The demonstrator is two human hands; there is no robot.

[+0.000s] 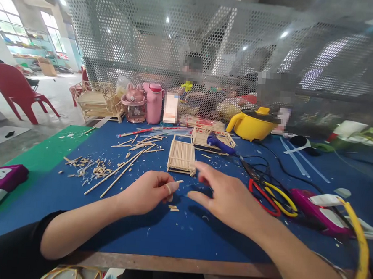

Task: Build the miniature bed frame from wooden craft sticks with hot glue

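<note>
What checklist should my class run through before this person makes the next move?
1. Slatted frame within reach: ok, just beyond the hands.
2. Left grip contents identified: cannot tell; fingers closed, a pale tip showing.
3. Right grip free: ok, open, nothing visible in it.
4. Short stick pieces at hand: ok, two lie on the blue surface near the left grip.
5. Glue gun heated: cannot tell; it lies by the second frame.
6. Offcuts cleared: not ok, scattered at left.
</note>
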